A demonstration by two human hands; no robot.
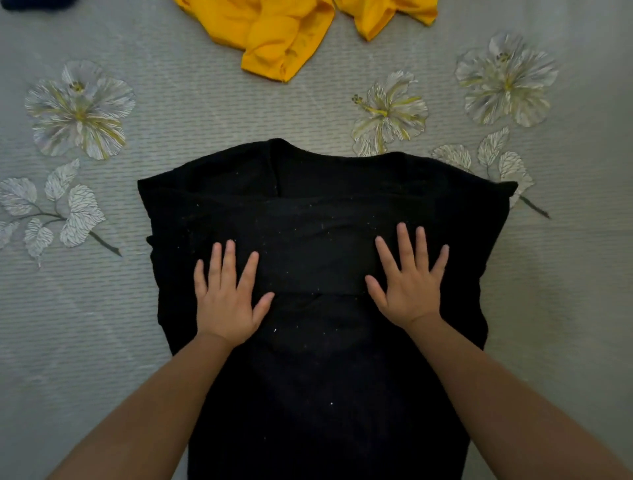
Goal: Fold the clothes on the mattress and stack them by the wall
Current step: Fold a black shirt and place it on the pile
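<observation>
Fingers (pixel 224 260) of the left hand (pixel 226 301) lie straight and spread, pressing flat on the black shirt (pixel 318 246); the right hand (pixel 409 284) does the same on the other side, gripping nothing. Both palms rest on the band where the sleeves seem to be folded across the chest.

The shirt lies spread on the mattress (pixel 205 120), neckline away from the person, its sides turned inward. It looks like soft, light knit, limp enough to sag and slip out of shape when lifted, so I judge the best hold is a pinch at the two outer edges, or at the hem to bring it up toward the collar.

The hem runs off the bottom of the frame. Black on black makes the fold lines hard to read. A crumpled yellow garment (pixel 281 37) is cut off at the top, as is a dark item (pixel 37 4) in the corner. No wall shows.
</observation>
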